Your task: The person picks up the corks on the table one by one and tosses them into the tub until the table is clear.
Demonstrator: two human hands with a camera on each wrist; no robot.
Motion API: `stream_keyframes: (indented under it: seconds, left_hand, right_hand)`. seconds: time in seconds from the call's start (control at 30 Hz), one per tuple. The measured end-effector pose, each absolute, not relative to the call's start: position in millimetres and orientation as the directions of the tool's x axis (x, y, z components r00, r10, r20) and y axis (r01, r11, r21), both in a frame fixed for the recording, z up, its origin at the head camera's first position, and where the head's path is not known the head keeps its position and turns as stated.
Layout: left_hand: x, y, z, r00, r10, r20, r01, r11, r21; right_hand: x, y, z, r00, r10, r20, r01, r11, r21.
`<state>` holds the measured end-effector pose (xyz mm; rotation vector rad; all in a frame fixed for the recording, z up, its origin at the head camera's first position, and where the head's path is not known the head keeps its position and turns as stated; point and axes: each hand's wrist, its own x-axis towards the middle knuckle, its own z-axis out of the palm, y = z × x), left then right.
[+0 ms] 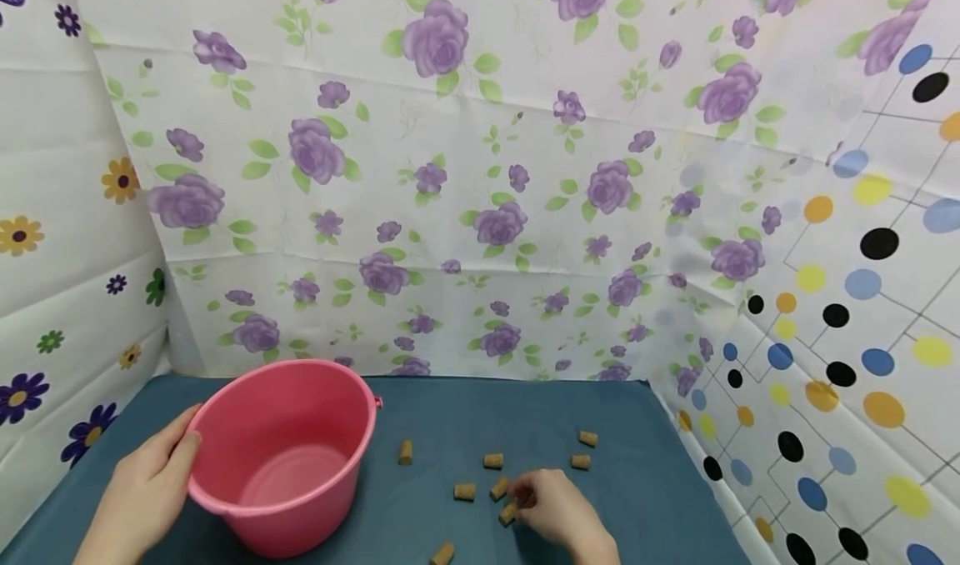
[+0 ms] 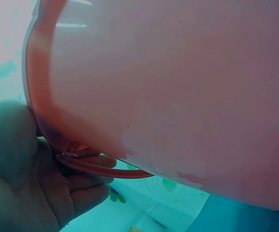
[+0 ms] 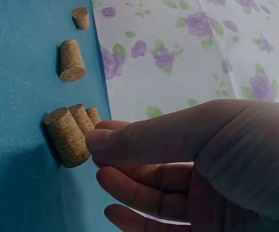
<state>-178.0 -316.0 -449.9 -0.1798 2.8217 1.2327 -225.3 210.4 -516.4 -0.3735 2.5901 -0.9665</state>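
A pink plastic bucket (image 1: 281, 498) is tilted toward me at the left of the head view. My left hand (image 1: 146, 482) grips its rim, thumb over the edge. In the left wrist view, the bucket's handle (image 2: 105, 170) hangs beside the fingers of that hand. My right hand (image 1: 558, 507) is low over the cloth among several corks, fingers loosely bent. Its thumb and forefinger tips are right at the side of the nearest cork (image 3: 66, 137). Just beyond that one lies another cork (image 1: 499, 488).
More corks are scattered on the blue cloth (image 1: 420, 515): one cork (image 1: 406, 452) near the bucket, one cork (image 1: 442, 553) at the front, and a cork (image 1: 588, 438) farther back right. Patterned sheets (image 1: 450, 215) hang behind and along both sides.
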Motion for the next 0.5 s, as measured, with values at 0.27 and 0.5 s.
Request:
stream_keyframes:
  seconds: [0.27, 0.5]
  left_hand:
    - [-177.9, -315.9, -451.6, -0.993, -0.069, -0.093, -0.115, 0.695, 0.709]
    - [-178.1, -315.6, -454.1, -0.994, -0.067, -0.085, -0.107, 0.691, 0.715]
  right_hand:
    - [-221.9, 210.8, -522.5, -0.915, -0.333, -0.228, -0.112, 0.752, -0.649]
    - [-221.8, 212.4, -525.7, -0.919, -0.316, -0.236, -0.099, 0.765, -0.637]
